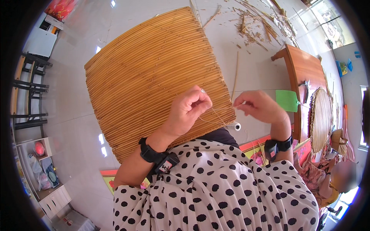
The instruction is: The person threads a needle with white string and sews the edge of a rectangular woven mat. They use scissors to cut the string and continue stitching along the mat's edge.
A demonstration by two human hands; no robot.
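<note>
the left hand point(191, 106) pinches a pale thread point(218, 115) between thumb and fingertips, above the mat's right-hand part. the right hand point(257, 106) is closed on the thread too, just past the mat's right edge. the two hands are apart, with the thread running across the gap and slanting down to the mat near its close right corner.

the mat of slender brown sticks point(150, 73) lies spread in front of the person, its near edge by the spotted top point(216, 184). a white spool point(237, 126) sits just beside that corner (only its round end shows clearly).

to the right, a brown wooden worktop point(308, 71) carries a dark-handled tool point(305, 87), too small to identify; a green sheet point(286, 100) is at its near side. a second stick mat point(321, 119) is there too, near another person point(314, 173). stick scraps point(266, 29) litter the pale tiled floor point(73, 104) beyond.
</note>
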